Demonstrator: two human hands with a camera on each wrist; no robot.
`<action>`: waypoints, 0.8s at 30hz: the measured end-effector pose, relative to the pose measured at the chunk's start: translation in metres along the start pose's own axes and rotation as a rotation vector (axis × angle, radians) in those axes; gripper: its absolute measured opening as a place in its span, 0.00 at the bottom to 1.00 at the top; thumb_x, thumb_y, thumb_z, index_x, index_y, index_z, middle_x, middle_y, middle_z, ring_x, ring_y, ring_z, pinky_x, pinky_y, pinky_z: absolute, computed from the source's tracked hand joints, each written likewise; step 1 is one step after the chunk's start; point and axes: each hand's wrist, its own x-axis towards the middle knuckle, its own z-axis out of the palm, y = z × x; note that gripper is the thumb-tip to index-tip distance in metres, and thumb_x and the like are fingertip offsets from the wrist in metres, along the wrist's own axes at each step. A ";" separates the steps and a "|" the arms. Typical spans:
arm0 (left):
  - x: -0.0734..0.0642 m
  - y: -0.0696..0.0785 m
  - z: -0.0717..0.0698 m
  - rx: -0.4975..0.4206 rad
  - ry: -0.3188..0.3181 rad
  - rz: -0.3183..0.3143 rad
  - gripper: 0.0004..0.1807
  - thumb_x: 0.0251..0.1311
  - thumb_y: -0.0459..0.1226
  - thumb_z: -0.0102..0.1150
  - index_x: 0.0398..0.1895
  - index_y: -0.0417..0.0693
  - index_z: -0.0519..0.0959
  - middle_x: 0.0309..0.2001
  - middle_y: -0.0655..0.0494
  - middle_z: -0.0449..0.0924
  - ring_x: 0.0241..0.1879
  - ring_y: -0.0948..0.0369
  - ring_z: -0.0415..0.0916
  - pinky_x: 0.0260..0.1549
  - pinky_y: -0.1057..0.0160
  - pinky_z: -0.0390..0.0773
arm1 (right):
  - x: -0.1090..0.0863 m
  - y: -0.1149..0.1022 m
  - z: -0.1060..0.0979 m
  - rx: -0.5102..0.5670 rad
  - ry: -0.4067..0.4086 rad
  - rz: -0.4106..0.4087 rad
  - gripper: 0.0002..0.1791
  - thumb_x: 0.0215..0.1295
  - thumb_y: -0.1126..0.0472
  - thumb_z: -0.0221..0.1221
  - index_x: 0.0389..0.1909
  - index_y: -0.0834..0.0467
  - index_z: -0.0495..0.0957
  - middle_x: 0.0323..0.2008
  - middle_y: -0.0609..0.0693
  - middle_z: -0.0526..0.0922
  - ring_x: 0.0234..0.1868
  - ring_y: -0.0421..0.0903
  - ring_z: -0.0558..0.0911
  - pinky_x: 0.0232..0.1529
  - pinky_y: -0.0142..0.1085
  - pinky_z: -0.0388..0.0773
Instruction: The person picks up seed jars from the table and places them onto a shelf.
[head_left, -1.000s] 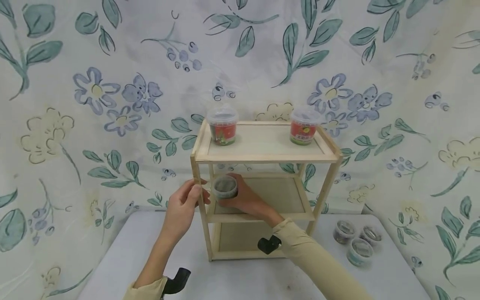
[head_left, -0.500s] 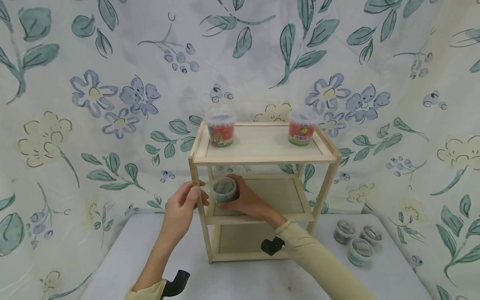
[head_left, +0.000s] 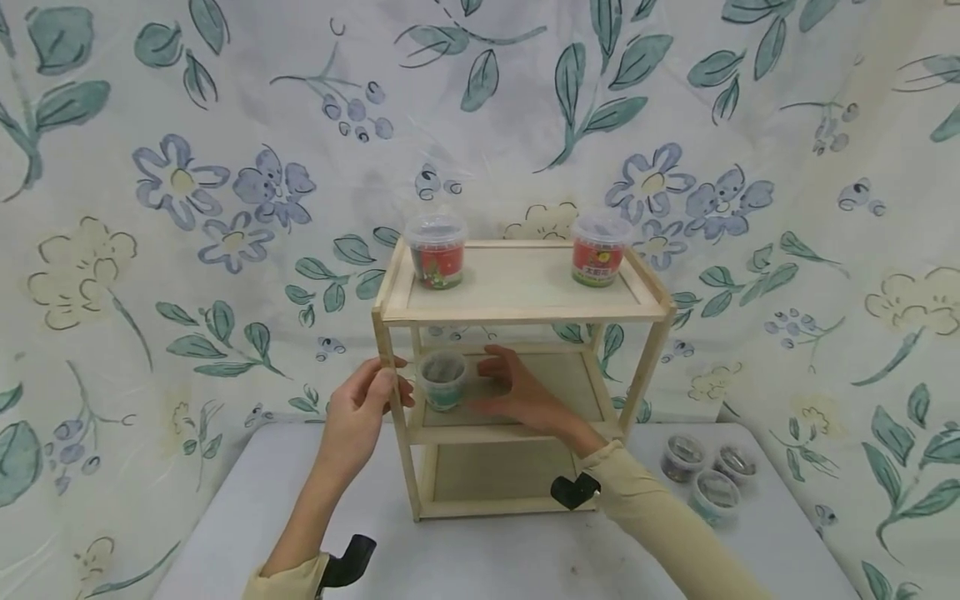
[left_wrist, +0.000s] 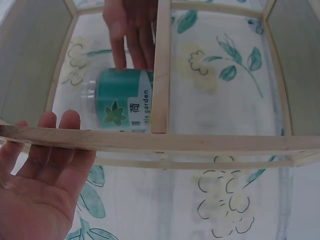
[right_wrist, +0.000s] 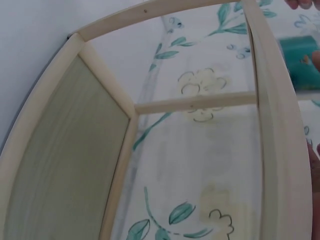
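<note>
A small clear plastic cup with a green label (head_left: 442, 379) and a dark filling stands upright at the left end of the middle shelf of a light wooden rack (head_left: 517, 287). Leaf artwork and "garden" lettering show on its label (left_wrist: 122, 97) in the left wrist view. My right hand (head_left: 525, 396) is just right of the cup, fingers spread and apart from it. With fingers and thumb, my left hand (head_left: 360, 417) holds the rack's left front post (head_left: 407, 467). In the left wrist view the fingers (left_wrist: 67, 120) curl over that post.
Two lidded cups with red labels stand on the top shelf, one on the left (head_left: 437, 258) and one on the right (head_left: 600, 254). Several clear-lidded cups (head_left: 715, 496) cluster on the white table (head_left: 510, 558) right of the rack. A floral sheet (head_left: 480, 125) hangs behind.
The right hand has let go of the green-labelled cup and drawn off to the right. The cup now stands by itself on the middle shelf. The left hand keeps its hold on the post.
</note>
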 end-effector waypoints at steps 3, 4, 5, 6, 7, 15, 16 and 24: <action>0.001 0.000 0.001 0.002 -0.001 0.004 0.17 0.77 0.45 0.42 0.54 0.44 0.75 0.38 0.44 0.80 0.38 0.58 0.81 0.46 0.69 0.79 | -0.007 0.003 -0.010 -0.014 0.015 0.004 0.49 0.59 0.58 0.69 0.75 0.51 0.50 0.68 0.53 0.68 0.71 0.51 0.66 0.70 0.50 0.62; 0.001 0.000 0.001 0.001 -0.001 0.006 0.17 0.77 0.45 0.42 0.54 0.44 0.75 0.38 0.44 0.80 0.38 0.58 0.81 0.46 0.69 0.79 | -0.011 0.003 -0.012 -0.014 0.021 0.002 0.48 0.59 0.58 0.68 0.76 0.52 0.50 0.68 0.54 0.67 0.71 0.52 0.66 0.69 0.50 0.63; 0.002 0.000 0.001 0.004 0.001 0.008 0.17 0.77 0.45 0.42 0.54 0.43 0.75 0.38 0.44 0.80 0.38 0.58 0.82 0.45 0.69 0.79 | -0.014 0.003 -0.015 -0.010 0.027 0.000 0.48 0.60 0.58 0.68 0.75 0.53 0.50 0.68 0.55 0.67 0.71 0.53 0.66 0.69 0.51 0.63; 0.002 0.000 0.001 0.006 0.001 0.009 0.17 0.77 0.45 0.42 0.54 0.43 0.75 0.38 0.43 0.80 0.38 0.58 0.82 0.45 0.69 0.79 | -0.017 0.003 -0.018 -0.007 0.035 -0.002 0.47 0.60 0.58 0.68 0.75 0.53 0.50 0.68 0.56 0.67 0.71 0.53 0.66 0.68 0.51 0.64; 0.002 0.000 0.002 0.009 0.003 0.011 0.17 0.77 0.45 0.42 0.54 0.43 0.75 0.38 0.43 0.80 0.38 0.58 0.82 0.45 0.69 0.79 | -0.021 0.003 -0.020 0.002 0.042 -0.007 0.47 0.61 0.59 0.67 0.75 0.54 0.51 0.68 0.57 0.67 0.71 0.54 0.66 0.68 0.52 0.64; 0.002 -0.001 0.002 0.025 0.001 -0.007 0.18 0.77 0.47 0.41 0.55 0.45 0.75 0.38 0.44 0.79 0.38 0.58 0.81 0.46 0.70 0.79 | -0.052 0.005 -0.036 0.051 0.072 -0.077 0.43 0.63 0.64 0.64 0.74 0.64 0.51 0.67 0.65 0.66 0.71 0.60 0.65 0.73 0.51 0.54; 0.001 -0.002 0.002 0.032 0.003 -0.012 0.19 0.77 0.47 0.41 0.55 0.45 0.75 0.38 0.45 0.80 0.38 0.58 0.82 0.46 0.70 0.79 | -0.056 0.005 -0.037 0.061 0.068 -0.076 0.43 0.63 0.64 0.64 0.74 0.64 0.51 0.67 0.64 0.65 0.71 0.59 0.64 0.74 0.50 0.54; -0.001 -0.003 0.000 0.063 0.009 -0.018 0.20 0.77 0.48 0.40 0.56 0.45 0.74 0.39 0.45 0.80 0.40 0.59 0.81 0.47 0.71 0.78 | -0.108 0.008 -0.047 0.117 0.117 -0.139 0.42 0.64 0.65 0.64 0.73 0.66 0.52 0.66 0.66 0.66 0.71 0.50 0.66 0.71 0.33 0.58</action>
